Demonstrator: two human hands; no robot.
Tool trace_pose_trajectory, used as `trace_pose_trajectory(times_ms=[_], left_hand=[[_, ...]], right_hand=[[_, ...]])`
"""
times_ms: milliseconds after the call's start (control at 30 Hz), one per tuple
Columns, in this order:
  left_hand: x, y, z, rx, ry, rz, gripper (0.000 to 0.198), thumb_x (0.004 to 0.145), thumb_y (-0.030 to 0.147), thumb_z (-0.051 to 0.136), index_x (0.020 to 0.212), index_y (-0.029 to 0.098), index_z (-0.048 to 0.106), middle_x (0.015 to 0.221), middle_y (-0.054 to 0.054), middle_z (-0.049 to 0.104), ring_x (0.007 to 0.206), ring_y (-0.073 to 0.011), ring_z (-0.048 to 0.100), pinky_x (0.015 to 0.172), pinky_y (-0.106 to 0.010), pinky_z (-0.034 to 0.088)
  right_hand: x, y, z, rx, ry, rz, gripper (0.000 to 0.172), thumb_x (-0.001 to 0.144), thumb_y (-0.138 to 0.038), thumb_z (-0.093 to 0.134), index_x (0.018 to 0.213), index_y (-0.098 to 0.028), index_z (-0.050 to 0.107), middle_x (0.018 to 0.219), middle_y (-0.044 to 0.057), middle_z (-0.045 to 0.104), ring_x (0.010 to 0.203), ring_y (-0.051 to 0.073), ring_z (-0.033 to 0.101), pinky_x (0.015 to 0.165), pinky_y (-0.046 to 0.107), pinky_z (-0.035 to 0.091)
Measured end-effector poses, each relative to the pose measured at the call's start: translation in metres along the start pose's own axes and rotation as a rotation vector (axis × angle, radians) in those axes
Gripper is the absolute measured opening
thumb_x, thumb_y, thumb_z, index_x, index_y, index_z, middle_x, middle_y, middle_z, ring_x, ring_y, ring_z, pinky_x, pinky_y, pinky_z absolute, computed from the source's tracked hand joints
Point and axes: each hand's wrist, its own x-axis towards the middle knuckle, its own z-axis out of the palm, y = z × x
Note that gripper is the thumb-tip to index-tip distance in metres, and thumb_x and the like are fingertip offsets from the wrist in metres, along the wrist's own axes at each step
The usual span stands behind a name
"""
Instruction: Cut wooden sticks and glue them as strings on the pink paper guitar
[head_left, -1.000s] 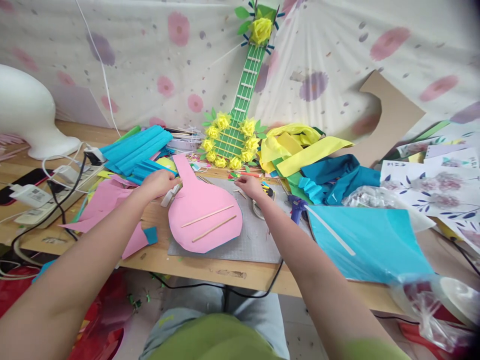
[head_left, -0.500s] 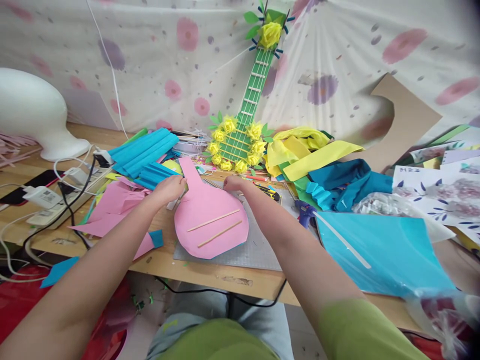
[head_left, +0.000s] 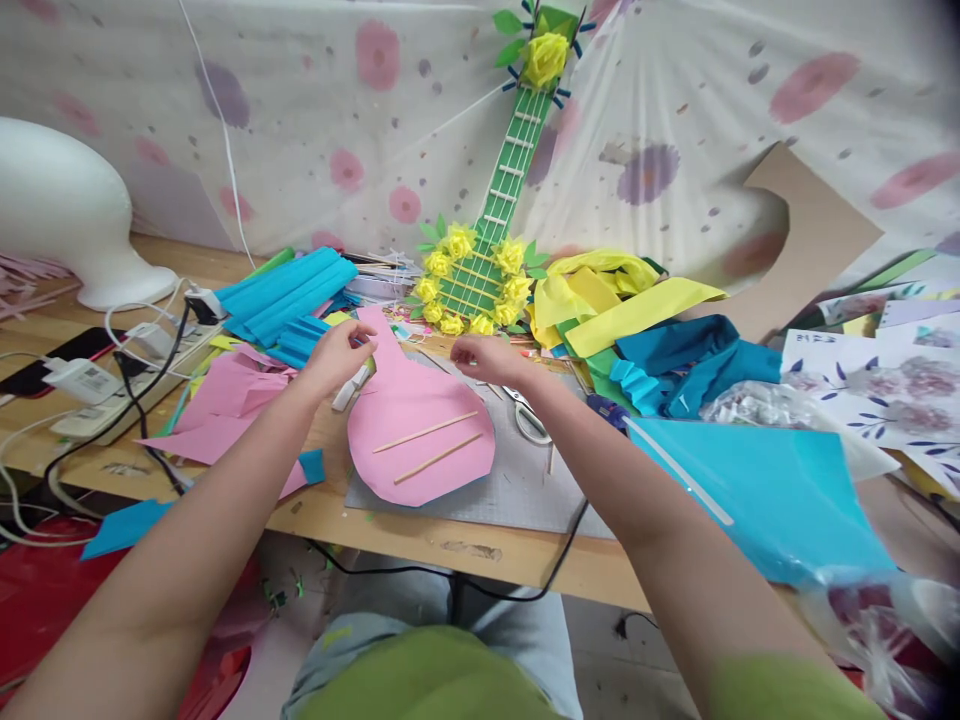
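Note:
A pink paper guitar shape [head_left: 420, 400] lies on the grey cutting mat [head_left: 517, 490], a thin blue edge showing along its lower right. Two thin wooden sticks [head_left: 439, 458] rest slanted across its round body. Beside the neck, my left hand [head_left: 341, 355] is open, thumb and fingers curved apart with nothing visible between them. My right hand [head_left: 484, 358] hovers just right of the shape's upper body, its fingers loosely bent and slightly apart, seemingly holding nothing. Scissors with white handles [head_left: 529, 420] lie on the mat beneath my right forearm.
A green paper guitar [head_left: 504, 195] with yellow paper flowers leans at the back. Blue crepe paper [head_left: 289, 295] and a power strip [head_left: 135, 390] are on the left. Yellow paper [head_left: 637, 315], a purple glue gun [head_left: 606, 410] and a blue sheet [head_left: 757, 490] lie right.
Both hands have loosened, and their fingers are further apart. My right forearm has swung right, uncovering the scissors. The pink shape and its sticks lie as before.

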Motion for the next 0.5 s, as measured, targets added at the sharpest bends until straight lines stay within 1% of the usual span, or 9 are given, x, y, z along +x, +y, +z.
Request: trace_pose_trajectory(times_ms=[67, 100, 167, 233, 300, 333, 400, 467, 500], left_hand=[[-0.003, 0.009, 0.002, -0.076, 0.0, 0.021, 0.028, 0.07, 0.032, 0.051, 0.091, 0.015, 0.058, 0.085, -0.003, 0.061, 0.074, -0.0129, 0.055, 0.067, -0.023, 0.042], [-0.005, 0.015, 0.004, -0.121, 0.002, 0.02, 0.028, 0.07, 0.032, 0.051, 0.091, 0.015, 0.058, 0.085, -0.004, 0.061, 0.075, -0.013, 0.056, 0.067, -0.024, 0.043], [-0.009, 0.027, 0.009, -0.235, -0.02, -0.013, 0.03, 0.072, 0.033, 0.049, 0.094, 0.014, 0.057, 0.088, -0.005, 0.062, 0.076, -0.0131, 0.057, 0.068, -0.025, 0.044], [-0.014, 0.039, 0.016, -0.365, -0.118, -0.041, 0.033, 0.074, 0.037, 0.047, 0.098, 0.015, 0.056, 0.091, -0.006, 0.062, 0.077, -0.0134, 0.059, 0.068, -0.026, 0.046], [-0.018, 0.049, 0.021, -0.443, -0.284, -0.02, 0.035, 0.073, 0.04, 0.05, 0.097, 0.016, 0.057, 0.09, -0.006, 0.064, 0.079, -0.014, 0.061, 0.068, -0.027, 0.047], [-0.019, 0.053, 0.023, -0.45, -0.366, -0.003, 0.034, 0.072, 0.041, 0.052, 0.094, 0.016, 0.059, 0.087, -0.005, 0.064, 0.077, -0.0143, 0.061, 0.068, -0.028, 0.047], [-0.02, 0.056, 0.022, -0.404, -0.502, 0.007, 0.029, 0.069, 0.04, 0.055, 0.083, 0.015, 0.063, 0.077, -0.005, 0.065, 0.07, -0.0141, 0.061, 0.064, -0.027, 0.048], [-0.02, 0.055, 0.018, -0.305, -0.605, -0.036, 0.024, 0.066, 0.037, 0.058, 0.072, 0.015, 0.064, 0.068, -0.005, 0.065, 0.064, -0.0139, 0.06, 0.059, -0.027, 0.048], [-0.02, 0.053, 0.015, -0.252, -0.649, -0.071, 0.022, 0.064, 0.036, 0.059, 0.068, 0.015, 0.064, 0.066, -0.005, 0.065, 0.062, -0.0141, 0.059, 0.058, -0.027, 0.048]], right_hand=[[-0.009, -0.008, 0.0, 0.079, 0.008, -0.05, 0.016, 0.069, -0.014, 0.048, 0.079, -0.017, 0.059, 0.084, 0.003, 0.061, 0.075, 0.011, 0.052, 0.065, 0.02, 0.035], [-0.011, -0.011, 0.001, 0.148, 0.041, -0.03, 0.014, 0.069, -0.014, 0.049, 0.077, -0.017, 0.059, 0.081, 0.002, 0.061, 0.074, 0.011, 0.052, 0.066, 0.021, 0.036], [-0.01, -0.014, 0.004, 0.366, 0.169, 0.073, 0.009, 0.069, -0.018, 0.051, 0.076, -0.017, 0.057, 0.077, 0.001, 0.06, 0.071, 0.01, 0.053, 0.066, 0.022, 0.039], [-0.006, -0.018, 0.007, 0.686, 0.309, 0.181, 0.009, 0.07, -0.023, 0.052, 0.078, -0.017, 0.054, 0.076, 0.0, 0.059, 0.07, 0.01, 0.055, 0.068, 0.023, 0.041], [-0.002, -0.025, 0.011, 1.008, 0.367, 0.241, 0.013, 0.07, -0.027, 0.054, 0.078, -0.018, 0.051, 0.077, 0.0, 0.059, 0.072, 0.009, 0.057, 0.069, 0.024, 0.044], [-0.001, -0.028, 0.014, 1.13, 0.359, 0.259, 0.015, 0.069, -0.028, 0.055, 0.077, -0.018, 0.05, 0.076, -0.001, 0.06, 0.072, 0.009, 0.058, 0.07, 0.024, 0.045], [-0.001, -0.032, 0.019, 1.252, 0.294, 0.284, 0.018, 0.067, -0.03, 0.059, 0.075, -0.017, 0.049, 0.076, 0.0, 0.06, 0.071, 0.008, 0.058, 0.069, 0.023, 0.046], [-0.007, -0.032, 0.024, 1.208, 0.2, 0.33, 0.021, 0.068, -0.034, 0.059, 0.075, -0.016, 0.051, 0.075, 0.001, 0.061, 0.068, 0.009, 0.057, 0.065, 0.022, 0.046], [-0.012, -0.03, 0.025, 1.12, 0.17, 0.368, 0.022, 0.07, -0.037, 0.057, 0.075, -0.016, 0.052, 0.075, 0.002, 0.062, 0.066, 0.009, 0.056, 0.063, 0.022, 0.045]])
